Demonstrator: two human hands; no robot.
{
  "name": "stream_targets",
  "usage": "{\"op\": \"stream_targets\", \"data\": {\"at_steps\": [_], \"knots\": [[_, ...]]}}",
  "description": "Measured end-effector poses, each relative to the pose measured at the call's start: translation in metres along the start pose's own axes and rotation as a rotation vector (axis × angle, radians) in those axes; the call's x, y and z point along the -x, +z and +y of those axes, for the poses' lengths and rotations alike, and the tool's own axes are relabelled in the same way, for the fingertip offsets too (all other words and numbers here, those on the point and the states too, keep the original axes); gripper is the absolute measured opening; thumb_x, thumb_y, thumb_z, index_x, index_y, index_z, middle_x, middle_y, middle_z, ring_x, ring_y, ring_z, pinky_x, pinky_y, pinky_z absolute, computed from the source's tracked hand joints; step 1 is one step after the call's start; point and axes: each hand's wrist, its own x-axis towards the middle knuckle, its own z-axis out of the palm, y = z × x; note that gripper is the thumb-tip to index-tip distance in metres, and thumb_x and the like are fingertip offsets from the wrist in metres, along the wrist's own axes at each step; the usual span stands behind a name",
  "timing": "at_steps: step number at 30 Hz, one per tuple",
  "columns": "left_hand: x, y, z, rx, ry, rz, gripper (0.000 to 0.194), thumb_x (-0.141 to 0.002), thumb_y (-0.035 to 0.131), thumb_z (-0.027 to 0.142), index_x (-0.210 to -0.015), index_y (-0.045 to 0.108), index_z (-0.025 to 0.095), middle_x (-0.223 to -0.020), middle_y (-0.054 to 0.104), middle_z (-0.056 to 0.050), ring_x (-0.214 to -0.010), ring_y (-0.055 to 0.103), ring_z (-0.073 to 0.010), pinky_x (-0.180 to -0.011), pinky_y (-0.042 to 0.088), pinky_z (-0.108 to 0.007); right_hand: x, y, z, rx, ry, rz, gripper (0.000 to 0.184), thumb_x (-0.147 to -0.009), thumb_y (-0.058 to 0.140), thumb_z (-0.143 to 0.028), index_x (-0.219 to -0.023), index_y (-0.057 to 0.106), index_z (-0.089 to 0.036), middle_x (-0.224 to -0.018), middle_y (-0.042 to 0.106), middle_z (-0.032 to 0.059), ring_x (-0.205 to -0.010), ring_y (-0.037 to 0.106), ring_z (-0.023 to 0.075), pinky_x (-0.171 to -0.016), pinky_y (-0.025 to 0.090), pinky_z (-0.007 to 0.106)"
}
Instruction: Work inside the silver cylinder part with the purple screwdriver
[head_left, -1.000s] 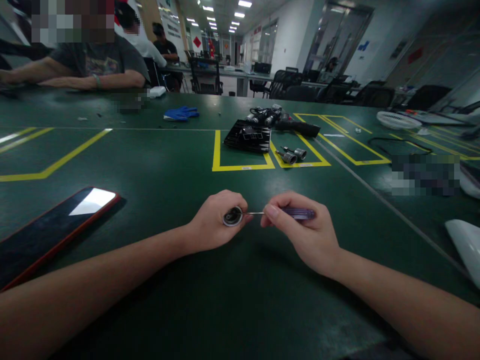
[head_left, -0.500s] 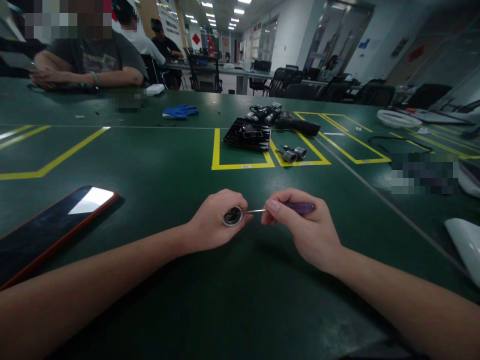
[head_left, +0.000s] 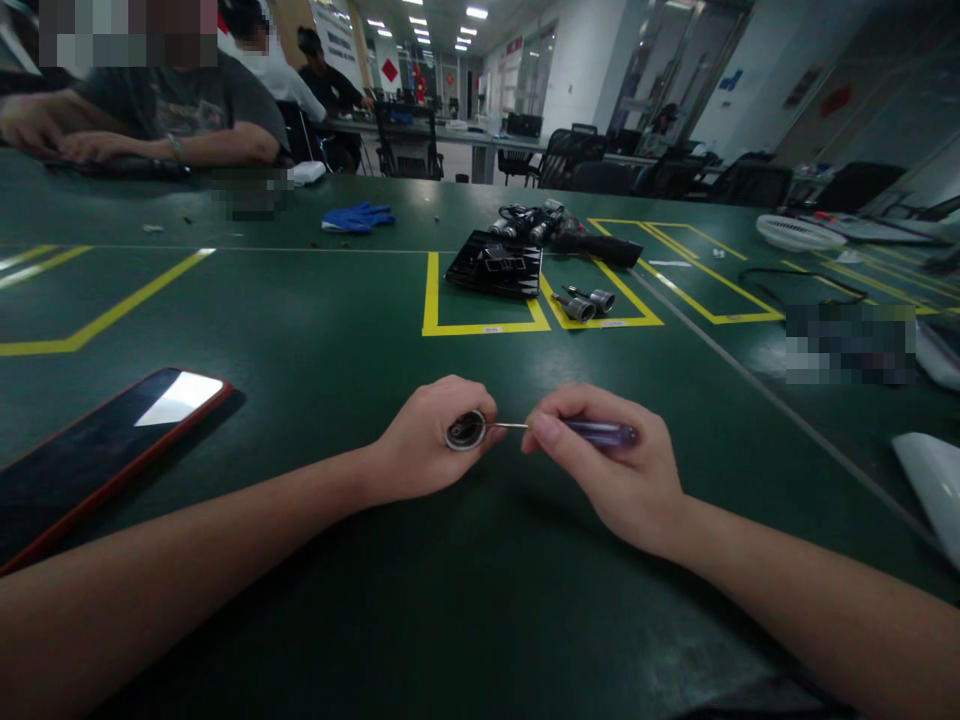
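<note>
My left hand (head_left: 431, 440) is closed around a round metal connector (head_left: 465, 430) whose ringed, dark open end faces me. Most of its body is hidden in the palm. In my right hand (head_left: 600, 465) is a screwdriver (head_left: 607, 432) with a clear purple handle, held between thumb and fingers. Its thin shaft points left and reaches the side of the connector by my left fingertips. Whether the tip sits in a screw cannot be made out. Two similar metal connectors (head_left: 589, 303) lie farther off inside a yellow taped box.
A phone (head_left: 97, 450) in a red case lies on the left of the green table (head_left: 315, 620). Beyond are a black bag (head_left: 496, 265), a pile of cabled connectors (head_left: 529, 222) and a blue glove (head_left: 360, 218). A person (head_left: 187, 120) sits across the table.
My right hand has turned slightly about the screwdriver, and more of the purple handle shows. My left hand keeps the connector in place. The person opposite has shifted their hands leftward.
</note>
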Motion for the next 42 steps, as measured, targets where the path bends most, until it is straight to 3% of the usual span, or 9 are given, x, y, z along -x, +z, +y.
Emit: {"op": "stream_targets", "data": {"at_steps": [3,7,10,15,32,37,42], "knots": [[0.0,0.001,0.0,-0.003,0.017,0.009,0.012,-0.077,0.055,0.02,-0.067,0.051,0.015,-0.064,0.056,0.0,-0.059,0.052,-0.0115,-0.056,0.04,-0.022,0.0,-0.002,-0.003,0.069,-0.059,-0.03,0.01,-0.081,0.058,-0.018,-0.073,0.062,-0.015,-0.068,0.061,-0.0013,-0.063,0.056,0.0071,-0.061,0.045,0.02],[-0.001,0.0,0.002,-0.014,-0.006,-0.023,0.012,-0.078,0.055,0.019,-0.067,0.051,0.015,-0.064,0.056,0.0,-0.059,0.052,-0.0111,-0.057,0.04,-0.022,0.0,-0.002,0.001,-0.089,0.136,0.019,0.012,-0.082,0.058,-0.023,-0.072,0.061,-0.017,-0.064,0.063,-0.0031,-0.061,0.058,0.0067,-0.058,0.046,0.018],[-0.002,0.0,0.002,-0.021,-0.004,-0.02,0.012,-0.078,0.055,0.019,-0.067,0.051,0.015,-0.064,0.056,0.0,-0.058,0.051,-0.0111,-0.056,0.04,-0.022,-0.001,0.0,0.007,-0.237,0.206,0.042,0.012,-0.082,0.06,-0.026,-0.073,0.062,-0.018,-0.064,0.063,-0.0038,-0.061,0.06,0.0074,-0.058,0.048,0.018],[-0.001,0.0,0.002,-0.037,-0.01,-0.019,0.012,-0.078,0.054,0.019,-0.067,0.05,0.015,-0.064,0.055,0.001,-0.058,0.051,-0.0108,-0.056,0.04,-0.022,-0.002,0.004,0.013,-0.371,0.229,0.077,0.009,-0.08,0.062,-0.025,-0.074,0.063,-0.019,-0.064,0.063,-0.0037,-0.061,0.06,0.0088,-0.057,0.048,0.02],[0.0,0.0,0.001,0.0,-0.016,-0.031,0.011,-0.077,0.056,0.018,-0.068,0.051,0.015,-0.065,0.055,0.0,-0.059,0.052,-0.0111,-0.055,0.04,-0.022,-0.001,0.005,0.012,-0.445,0.265,0.114,0.009,-0.079,0.063,-0.026,-0.073,0.064,-0.019,-0.063,0.063,-0.0032,-0.061,0.06,0.0093,-0.057,0.047,0.022],[-0.001,0.0,0.002,0.015,0.004,-0.03,0.012,-0.078,0.055,0.017,-0.068,0.05,0.015,-0.064,0.055,0.0,-0.059,0.051,-0.0108,-0.055,0.04,-0.022,0.0,0.005,0.01,-0.4,0.249,0.109,0.01,-0.08,0.061,-0.026,-0.073,0.063,-0.019,-0.063,0.063,-0.0027,-0.061,0.06,0.0103,-0.056,0.047,0.023],[0.0,0.001,-0.001,-0.002,0.043,-0.022,0.013,-0.079,0.055,0.018,-0.067,0.05,0.015,-0.064,0.055,0.001,-0.059,0.051,-0.0106,-0.057,0.04,-0.022,0.003,-0.001,-0.003,-0.014,0.072,0.048,0.011,-0.082,0.057,-0.023,-0.073,0.062,-0.018,-0.066,0.063,-0.0012,-0.061,0.058,0.01,-0.058,0.046,0.023]]}}
